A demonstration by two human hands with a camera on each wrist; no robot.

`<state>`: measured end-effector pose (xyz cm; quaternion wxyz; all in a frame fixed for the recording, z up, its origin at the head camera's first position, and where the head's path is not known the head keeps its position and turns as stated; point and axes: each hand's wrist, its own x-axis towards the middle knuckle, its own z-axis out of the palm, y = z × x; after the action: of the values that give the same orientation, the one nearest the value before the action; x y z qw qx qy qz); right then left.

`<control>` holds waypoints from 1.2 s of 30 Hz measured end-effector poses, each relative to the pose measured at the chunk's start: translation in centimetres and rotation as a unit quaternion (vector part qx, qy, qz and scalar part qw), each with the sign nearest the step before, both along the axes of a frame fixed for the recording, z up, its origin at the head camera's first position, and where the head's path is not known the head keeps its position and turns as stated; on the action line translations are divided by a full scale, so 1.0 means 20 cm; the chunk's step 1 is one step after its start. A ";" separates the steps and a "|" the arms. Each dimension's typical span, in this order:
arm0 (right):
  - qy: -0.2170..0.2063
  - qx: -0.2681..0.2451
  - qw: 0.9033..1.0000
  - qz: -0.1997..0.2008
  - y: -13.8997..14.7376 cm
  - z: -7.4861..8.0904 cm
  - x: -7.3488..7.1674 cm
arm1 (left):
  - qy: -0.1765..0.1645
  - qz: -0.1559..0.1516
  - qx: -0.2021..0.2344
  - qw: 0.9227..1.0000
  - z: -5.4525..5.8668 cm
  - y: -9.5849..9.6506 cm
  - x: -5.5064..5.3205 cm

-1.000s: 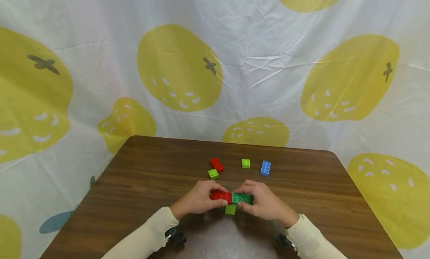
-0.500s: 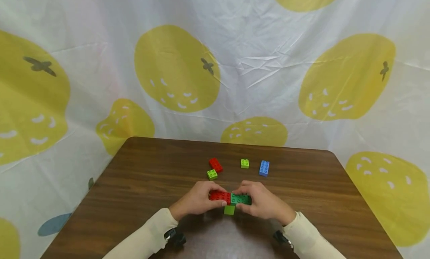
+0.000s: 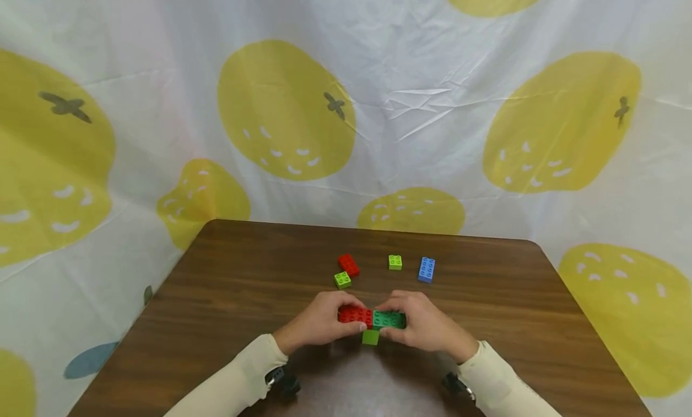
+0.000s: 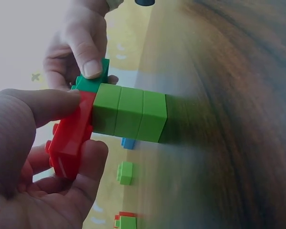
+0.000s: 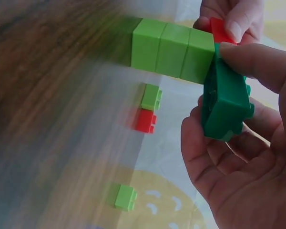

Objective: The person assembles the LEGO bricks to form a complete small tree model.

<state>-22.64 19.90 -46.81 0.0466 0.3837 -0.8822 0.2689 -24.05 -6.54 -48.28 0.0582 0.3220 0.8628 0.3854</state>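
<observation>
A red brick (image 3: 355, 314) and a dark green brick (image 3: 388, 319) lie end to end on top of a stack of three lime green bricks (image 4: 129, 112), which stands on the table. My left hand (image 3: 324, 318) pinches the red brick between thumb and fingers. With thumb and fingers my right hand (image 3: 424, 322) grips the dark green brick. Both thumbs are on the near side, close to where the two bricks meet. In the head view the two upper bricks and the hands hide most of the stack.
Farther back on the brown table (image 3: 259, 267) lie a second red brick (image 3: 348, 265), a small lime brick (image 3: 342, 279) beside it, another small lime brick (image 3: 395, 262) and a blue brick (image 3: 426, 270). A fruit-patterned cloth (image 3: 411, 134) hangs behind the table.
Both hands keep their grip on the red and dark green bricks at nearly the same spot. The loose bricks stay put; the head view shifts only slightly.
</observation>
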 end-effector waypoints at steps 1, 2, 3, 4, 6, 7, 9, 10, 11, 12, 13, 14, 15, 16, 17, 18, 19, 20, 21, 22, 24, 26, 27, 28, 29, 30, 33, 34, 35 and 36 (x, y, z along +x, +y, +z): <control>0.003 -0.002 1.000 0.001 0.00 0.00 0.00 | -0.002 -0.001 0.000 1.000 0.00 0.00 0.00; 0.006 -0.006 1.000 0.003 0.00 0.00 0.00 | -0.006 -0.001 0.000 1.000 0.01 0.00 0.00; 0.007 -0.011 1.000 0.005 0.01 0.00 0.01 | -0.007 -0.002 -0.001 1.000 0.01 0.01 -0.01; 0.008 -0.016 1.000 0.007 0.01 0.01 0.01 | -0.008 -0.004 -0.003 1.000 0.01 0.01 -0.01; 0.010 -0.024 1.000 0.008 0.01 0.01 0.01 | -0.003 -0.010 -0.010 1.000 0.02 0.01 -0.02; 0.010 -0.027 1.000 0.009 0.01 0.01 0.01 | -0.001 -0.012 -0.011 1.000 0.02 0.01 -0.02; 0.007 -0.030 0.999 0.010 0.01 0.01 0.01 | -0.008 -0.014 -0.008 1.000 0.03 0.00 -0.03; 0.006 -0.031 0.999 0.010 0.01 0.01 0.01 | -0.012 -0.013 -0.005 1.000 0.03 0.00 -0.03; 0.005 -0.030 0.999 0.008 0.00 0.00 0.01 | -0.016 -0.012 0.000 1.000 0.03 -0.01 -0.03; 0.003 -0.031 1.000 0.007 0.00 0.00 0.01 | -0.021 -0.010 0.008 1.000 0.03 -0.02 -0.04; 0.003 -0.031 0.999 0.008 0.00 0.00 0.01 | -0.026 -0.007 0.015 1.000 0.03 -0.03 -0.05; 0.001 -0.031 0.999 0.007 0.00 -0.01 0.01 | -0.031 -0.003 0.022 0.999 0.04 -0.03 -0.06; 0.001 -0.031 0.999 0.007 0.00 -0.01 0.01 | -0.034 0.001 0.029 0.999 0.04 -0.04 -0.08; 0.004 -0.031 0.999 0.006 0.00 -0.01 0.01 | -0.035 0.006 0.036 0.999 0.04 -0.05 -0.10; 0.004 -0.032 0.999 0.005 0.01 -0.01 0.01 | -0.039 0.011 0.044 0.998 0.05 -0.06 -0.11; 0.004 -0.032 0.999 0.005 0.01 -0.01 0.00 | -0.043 0.016 0.052 0.998 0.06 -0.06 -0.13; 0.004 -0.033 0.999 0.004 0.01 -0.01 0.00 | -0.047 0.022 0.059 0.997 0.07 -0.07 -0.15; 0.002 -0.034 0.999 0.002 0.01 -0.01 0.00 | -0.051 0.028 0.067 0.996 0.07 -0.08 -0.17; 0.001 -0.034 0.999 0.001 0.01 -0.01 0.00 | -0.054 0.035 0.075 0.995 0.08 -0.08 -0.19; -0.001 -0.034 0.999 -0.001 0.02 0.00 -0.01 | -0.056 0.042 0.080 0.994 0.08 -0.08 -0.21; -0.004 -0.033 0.999 -0.003 0.02 0.00 -0.01 | -0.056 0.057 0.089 0.993 0.09 -0.09 -0.25; -0.005 -0.032 0.999 -0.004 0.02 0.00 -0.02 | -0.049 0.072 0.088 0.992 0.08 -0.09 -0.30; -0.005 -0.031 1.000 -0.005 0.02 0.00 -0.02 | -0.047 0.078 0.088 0.992 0.08 -0.08 -0.32; -0.004 -0.030 1.000 -0.006 0.02 0.00 -0.02 | -0.042 0.085 0.085 0.992 0.07 -0.08 -0.34; -0.005 -0.030 1.000 -0.006 0.02 0.00 -0.02 | -0.038 0.091 0.083 0.992 0.06 -0.08 -0.36; -0.005 -0.029 1.000 -0.006 0.02 0.00 -0.01 | -0.035 0.095 0.080 0.992 0.05 -0.08 -0.38; -0.007 -0.029 1.000 -0.003 0.01 -0.01 -0.01 | -0.027 0.110 0.068 0.991 0.03 -0.07 -0.43; -0.007 -0.028 1.000 -0.003 0.01 -0.01 -0.01 | -0.025 0.115 0.063 0.991 0.02 -0.07 -0.45; -0.007 -0.028 1.000 -0.003 0.01 0.00 -0.01 | -0.023 0.119 0.057 0.991 0.01 -0.06 -0.47; -0.007 -0.027 1.000 -0.003 0.01 0.00 -0.01 | -0.021 0.123 0.053 0.991 0.00 -0.05 -0.49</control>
<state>-22.92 20.19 -46.90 0.0519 0.3780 -0.8761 0.2947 -33.81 -7.58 -48.19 0.0113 0.2082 0.8729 0.4412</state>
